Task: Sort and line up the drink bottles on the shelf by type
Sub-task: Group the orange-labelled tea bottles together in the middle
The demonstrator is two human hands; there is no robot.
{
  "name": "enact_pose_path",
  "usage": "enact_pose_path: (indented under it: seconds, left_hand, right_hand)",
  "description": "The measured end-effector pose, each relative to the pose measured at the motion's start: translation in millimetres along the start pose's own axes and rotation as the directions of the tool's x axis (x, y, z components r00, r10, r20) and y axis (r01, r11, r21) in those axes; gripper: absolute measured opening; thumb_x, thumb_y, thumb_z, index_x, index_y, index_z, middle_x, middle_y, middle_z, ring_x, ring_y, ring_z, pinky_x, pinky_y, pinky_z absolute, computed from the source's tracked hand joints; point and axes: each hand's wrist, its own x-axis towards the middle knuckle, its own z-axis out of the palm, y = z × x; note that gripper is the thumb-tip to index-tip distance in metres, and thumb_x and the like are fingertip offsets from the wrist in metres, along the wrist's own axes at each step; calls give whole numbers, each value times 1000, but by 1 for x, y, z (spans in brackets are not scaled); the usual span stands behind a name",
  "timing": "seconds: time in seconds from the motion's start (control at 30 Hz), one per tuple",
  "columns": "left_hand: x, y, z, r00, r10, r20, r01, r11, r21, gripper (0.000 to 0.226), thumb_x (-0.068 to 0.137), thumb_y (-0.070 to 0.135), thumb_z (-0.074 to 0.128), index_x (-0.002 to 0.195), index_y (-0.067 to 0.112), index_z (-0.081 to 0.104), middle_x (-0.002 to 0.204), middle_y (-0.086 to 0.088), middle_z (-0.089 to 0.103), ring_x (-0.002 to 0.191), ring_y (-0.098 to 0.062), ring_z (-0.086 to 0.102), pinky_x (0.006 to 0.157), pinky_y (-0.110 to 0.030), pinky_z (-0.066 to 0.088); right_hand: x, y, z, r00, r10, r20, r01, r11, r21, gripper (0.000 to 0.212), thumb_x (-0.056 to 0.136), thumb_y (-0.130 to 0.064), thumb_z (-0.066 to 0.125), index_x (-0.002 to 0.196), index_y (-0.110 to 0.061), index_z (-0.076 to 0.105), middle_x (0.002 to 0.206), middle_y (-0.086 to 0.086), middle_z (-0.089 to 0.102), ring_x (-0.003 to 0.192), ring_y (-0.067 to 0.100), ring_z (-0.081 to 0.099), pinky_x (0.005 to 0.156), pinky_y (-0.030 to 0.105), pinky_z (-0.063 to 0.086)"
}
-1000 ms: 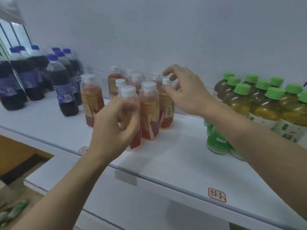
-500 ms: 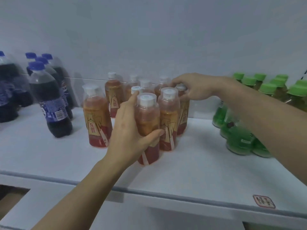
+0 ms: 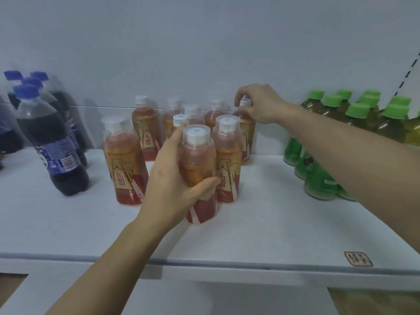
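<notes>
Several orange drink bottles with clear caps stand clustered mid-shelf. My left hand [image 3: 175, 187] wraps around the body of the front orange bottle [image 3: 197, 160], which stands upright on the white shelf [image 3: 272, 223]. My right hand [image 3: 259, 103] reaches to the back right of the cluster and pinches the cap of a rear orange bottle [image 3: 246, 135]. Another orange bottle [image 3: 125, 164] stands apart at the cluster's left. Dark cola bottles with blue caps [image 3: 48, 142] stand at the left. Green-capped tea bottles [image 3: 354, 117] fill the right, partly hidden by my right forearm.
The shelf's front lip [image 3: 204, 262] runs across below the bottles, with a small red-framed label [image 3: 358, 258] at its right. A pale wall [image 3: 204, 53] closes the back. A lower shelf [image 3: 181, 298] shows beneath.
My right hand has moved back and right, from the cluster's middle to the cap of the rear right bottle. My left hand keeps its hold on the front bottle.
</notes>
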Motion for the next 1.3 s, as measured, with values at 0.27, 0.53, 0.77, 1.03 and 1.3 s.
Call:
enact_pose_path:
  seconds: [0.27, 0.53, 0.77, 1.03, 1.3]
  left_hand:
    - [-5, -3, 2, 999, -11, -32, 10, 1000, -18, 103, 64, 62, 71, 153, 33, 29, 144, 16, 46, 130, -1, 47, 100, -22, 48]
    - [-13, -8, 12, 991, -33, -130, 19, 994, -109, 95, 67, 58, 74, 150, 28, 37, 143, 14, 48, 125, 5, 50, 92, -12, 48]
    - [-16, -9, 14, 987, -48, -157, 31, 993, -110, 91, 69, 59, 72, 149, 29, 40, 136, 25, 48, 120, 11, 50, 87, -5, 46]
    - [-43, -15, 23, 979, -121, -162, 138, 986, 96, 87, 73, 42, 82, 148, 25, 40, 125, 22, 44, 103, 10, 52, 80, -4, 44]
    - [-47, -19, 24, 974, -199, -108, 210, 972, 101, 81, 71, 39, 85, 141, 27, 47, 120, 20, 53, 95, 12, 53, 72, 0, 43]
  right_hand:
    - [4, 0, -2, 994, -8, 111, 18, 996, -92, 34, 97, -33, 63, 128, -22, 59, 134, 10, 55, 123, 30, 53, 94, 35, 43]
    - [-68, -57, -28, 949, -292, 116, 245, 919, 310, 35, 99, -54, 49, 125, -33, 57, 120, -12, 62, 100, 4, 59, 79, 18, 45]
    - [-72, -55, -30, 918, -307, 251, 259, 943, 207, 47, 83, -50, 76, 124, -35, 59, 129, -16, 59, 103, 5, 56, 79, 22, 40]
    - [-54, -30, -37, 964, -171, 202, 150, 982, 111, 46, 81, -38, 81, 123, -30, 64, 128, -7, 59, 119, 16, 52, 89, 30, 41]
    - [-34, -7, -24, 984, -100, 145, 73, 980, 185, 46, 82, -30, 81, 125, -31, 64, 129, -6, 56, 126, 15, 49, 89, 28, 38]
